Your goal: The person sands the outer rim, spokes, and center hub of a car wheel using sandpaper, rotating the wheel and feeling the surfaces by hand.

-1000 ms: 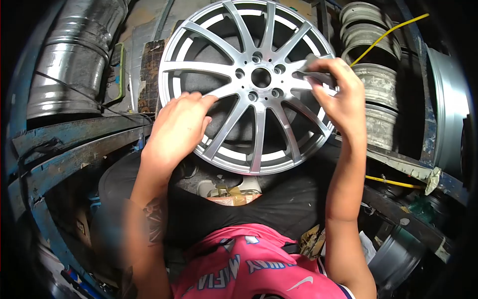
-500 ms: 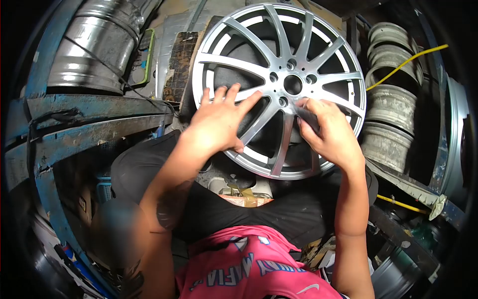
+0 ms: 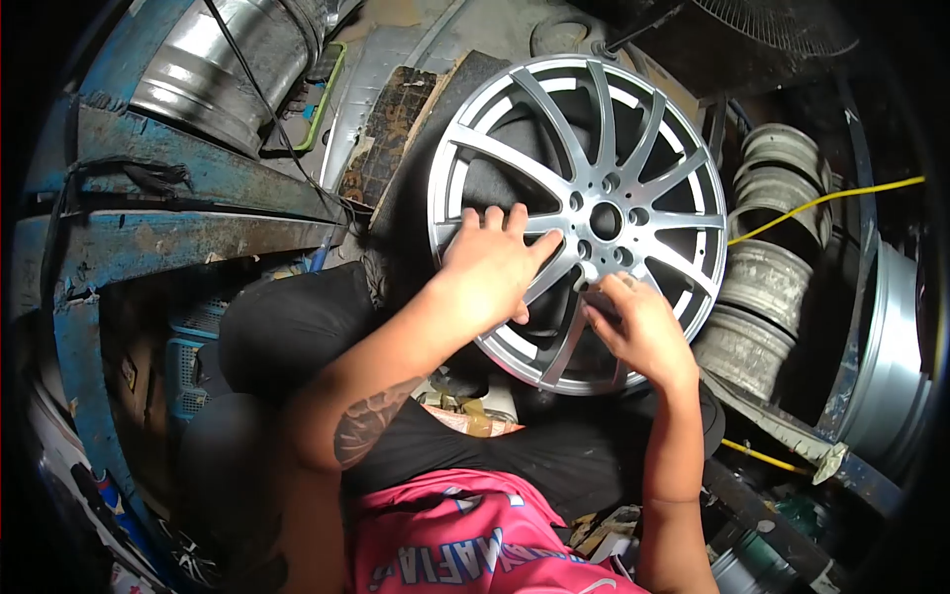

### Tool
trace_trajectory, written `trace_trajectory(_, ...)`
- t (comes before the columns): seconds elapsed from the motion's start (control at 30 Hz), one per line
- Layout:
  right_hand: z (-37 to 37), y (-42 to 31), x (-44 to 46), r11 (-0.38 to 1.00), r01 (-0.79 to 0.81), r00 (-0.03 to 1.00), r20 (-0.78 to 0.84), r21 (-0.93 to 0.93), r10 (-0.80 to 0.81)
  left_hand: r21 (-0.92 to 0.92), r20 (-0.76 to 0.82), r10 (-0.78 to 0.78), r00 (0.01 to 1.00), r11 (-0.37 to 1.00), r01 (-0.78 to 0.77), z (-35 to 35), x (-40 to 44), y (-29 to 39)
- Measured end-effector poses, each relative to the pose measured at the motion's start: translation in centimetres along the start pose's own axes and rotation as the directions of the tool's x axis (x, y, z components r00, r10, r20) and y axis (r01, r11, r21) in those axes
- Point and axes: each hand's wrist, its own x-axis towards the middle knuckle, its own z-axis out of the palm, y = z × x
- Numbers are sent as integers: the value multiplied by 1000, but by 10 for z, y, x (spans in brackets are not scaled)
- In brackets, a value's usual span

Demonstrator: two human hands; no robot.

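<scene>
A silver multi-spoke wheel rim (image 3: 559, 168) lies face up in front of me, with a round hub hole and several bolt holes at its centre. My left hand (image 3: 487, 265) rests on the left spokes with its fingers spread, holding nothing. Below the hub, my right hand (image 3: 638, 327) pinches a dark grey sanding sheet (image 3: 600, 301) against the inner end of a lower spoke. The fingers partly hide the sheet.
Stacked dull rims (image 3: 767, 277) stand at the right, crossed by a yellow hose (image 3: 841, 194). A blue metal frame (image 3: 198, 158) runs along the left. Behind it lies a shiny metal barrel (image 3: 228, 69). A fan guard (image 3: 777, 25) shows at the top right.
The view has shifted, so the rim appears lower. My right hand has moved from the right spokes to below the hub with the grey sheet. My left hand's fingers have spread and lie nearer the hub.
</scene>
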Motion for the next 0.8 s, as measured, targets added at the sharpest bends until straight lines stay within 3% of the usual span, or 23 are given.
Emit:
trace_trajectory(0.03,1,-3,1,1000,26,1000,2,-5,-26,19,-7,-14,1000,1000,14,2,1,1)
trace_trajectory(0.13,6,-6,5,996,92,996,-7,-2,-92,-205,73,-44,996,977,58,-6,11,-7)
trace_trajectory(0.17,8,-4,7,996,88,996,5,-1,-88,-160,-27,-32,999,987,27,-1,10,-9)
trace_trajectory(0.27,5,1,11,995,102,994,-38,19,-101,-131,-36,24,999,991,-28,-12,3,-11)
trace_trajectory(0.47,10,7,14,992,110,972,-214,63,-94,-100,106,22,994,995,-11,-31,-6,-13)
trace_trajectory(0.53,6,6,11,981,173,968,-197,89,-152,-182,105,70,992,982,-50,-29,-4,-19)
trace_trajectory(0.6,-2,-1,7,992,78,993,-101,95,-68,-182,241,-36,970,980,81,-42,-1,-6)
trace_trajectory(0.8,-6,10,-8,987,150,899,-423,65,-108,-1,413,45,910,999,-49,-48,9,-3)
